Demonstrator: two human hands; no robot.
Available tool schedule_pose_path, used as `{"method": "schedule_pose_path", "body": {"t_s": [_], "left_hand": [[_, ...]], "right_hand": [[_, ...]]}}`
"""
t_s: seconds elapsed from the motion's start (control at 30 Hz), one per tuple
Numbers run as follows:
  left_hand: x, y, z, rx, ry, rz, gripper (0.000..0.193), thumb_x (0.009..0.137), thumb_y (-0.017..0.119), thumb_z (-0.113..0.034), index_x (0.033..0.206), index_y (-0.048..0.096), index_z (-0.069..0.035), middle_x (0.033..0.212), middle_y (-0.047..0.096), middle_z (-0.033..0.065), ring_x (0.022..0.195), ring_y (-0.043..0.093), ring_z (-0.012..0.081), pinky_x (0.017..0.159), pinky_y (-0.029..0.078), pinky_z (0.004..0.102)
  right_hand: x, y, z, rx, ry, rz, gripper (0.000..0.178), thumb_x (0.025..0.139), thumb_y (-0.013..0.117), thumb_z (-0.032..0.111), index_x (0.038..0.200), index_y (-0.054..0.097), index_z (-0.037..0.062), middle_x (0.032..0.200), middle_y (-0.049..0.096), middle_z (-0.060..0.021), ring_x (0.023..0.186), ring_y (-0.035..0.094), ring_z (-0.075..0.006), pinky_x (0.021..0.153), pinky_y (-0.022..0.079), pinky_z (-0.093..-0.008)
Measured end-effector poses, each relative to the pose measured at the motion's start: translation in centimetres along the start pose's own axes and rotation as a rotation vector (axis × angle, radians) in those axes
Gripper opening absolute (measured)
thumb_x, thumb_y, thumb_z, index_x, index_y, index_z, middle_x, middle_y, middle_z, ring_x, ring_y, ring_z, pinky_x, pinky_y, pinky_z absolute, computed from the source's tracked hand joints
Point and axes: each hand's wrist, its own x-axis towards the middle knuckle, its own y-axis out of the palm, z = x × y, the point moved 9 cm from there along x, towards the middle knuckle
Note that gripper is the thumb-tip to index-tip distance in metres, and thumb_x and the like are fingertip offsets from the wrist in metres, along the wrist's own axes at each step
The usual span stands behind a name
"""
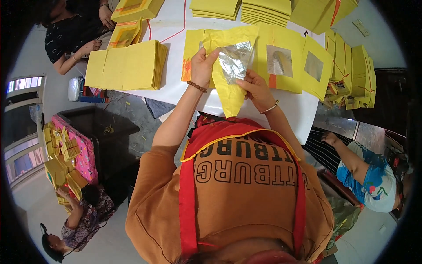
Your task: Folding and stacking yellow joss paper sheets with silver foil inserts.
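Table [299, 105]: white; spans the far middle of the scene; yellow paper pieces cover much of it.
Co-worker in black [72, 37]: at the table's far left side; forearms bent toward the yellow pieces there.
Left stack [125, 66]: flat yellow pieces piled on the table, left of both hands.
Windowed piece [280, 59]: yellow, lying right of the hands; a greyish square sits in its middle, a red-orange strip just on its near side.
Held sheet [228, 94]: yellow, creased; raised between the hands, tapering toward its near end.
Left hand [205, 66]: fingers closed on the held sheet's left edge, thumb laid along its face.
Right hand [257, 90]: pinching the same sheet's right edge between thumb and bent fingers; nearer than the left one.
Silvery patch [234, 61]: shiny, wrinkled; on the held sheet, between the two thumbs.
Beaded bracelet [196, 86]: brown; around the left wrist.
Bangle [269, 107]: thin, pale; around the right wrist.
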Motion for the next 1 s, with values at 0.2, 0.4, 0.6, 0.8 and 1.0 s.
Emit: {"method": "schedule_pose_path", "body": {"t_s": [0.2,0.4,0.6,0.8,1.0], "left_hand": [[-0.4,-2.4,1.0,0.214,-0.036,-0.073,0.02,0.085,0.052,-0.018,0.094,0.057,-0.001,0.078,0.058,0.0014,0.068,0.051,0.0058,0.06,0.041,0.019],[1.1,-10.5,-1.4,1.342,0.337,-0.249,0.026,0.073,0.057,-0.021,0.097,0.058,-0.01,0.099,0.052,0.0115,0.089,0.048,0.0289,0.076,0.04,0.0403],[0.8,-9.5,-0.4,1.646,0.317,-0.213,0.035,0.071,0.061,-0.02,0.104,0.054,-0.013,0.102,0.051,0.0097,0.095,0.045,0.0296,0.077,0.039,0.044],[2.3,-11.8,-0.3,1.451,0.225,-0.248,0.038,0.07,0.06,-0.012,0.108,0.051,-0.013,0.094,0.054,0.0126,0.086,0.052,0.0301,0.072,0.042,0.0413],[2.5,-13.1,-0.3,1.209,0.061,-0.284,0.032,0.072,0.058,-0.009,0.104,0.054,-0.01,0.078,0.06,0.0135,0.072,0.058,0.029,0.065,0.046,0.0369]], "right_hand": [[-2.5,-3.6,-0.5,0.003,0.003,-0.116,0.022,0.081,0.056,0.018,0.099,0.053,0.005,0.069,0.053,0.0028,0.054,0.046,-0.0033,0.043,0.033,-0.017],[-6.4,-8.7,2.1,-0.03,-0.077,-0.346,0.022,0.081,0.055,0.013,0.101,0.053,0.0054,0.073,0.055,0.0026,0.058,0.049,-0.0035,0.045,0.034,-0.0163],[-8.1,-9.5,3.7,-0.032,-0.18,-0.487,0.02,0.08,0.056,0.011,0.1,0.051,0.0066,0.074,0.054,0.0042,0.054,0.047,-0.0009,0.041,0.031,-0.0147],[-8.1,-9.2,3.3,-0.057,-0.177,-0.506,0.013,0.08,0.057,0.012,0.089,0.048,0.0088,0.071,0.051,0.0054,0.054,0.047,-0.0006,0.04,0.03,-0.0152],[-8.1,-8.4,3.5,-0.062,-0.171,-0.49,0.02,0.08,0.056,0.012,0.098,0.048,0.0079,0.077,0.054,0.0033,0.055,0.047,-0.0005,0.04,0.029,-0.015]]}}
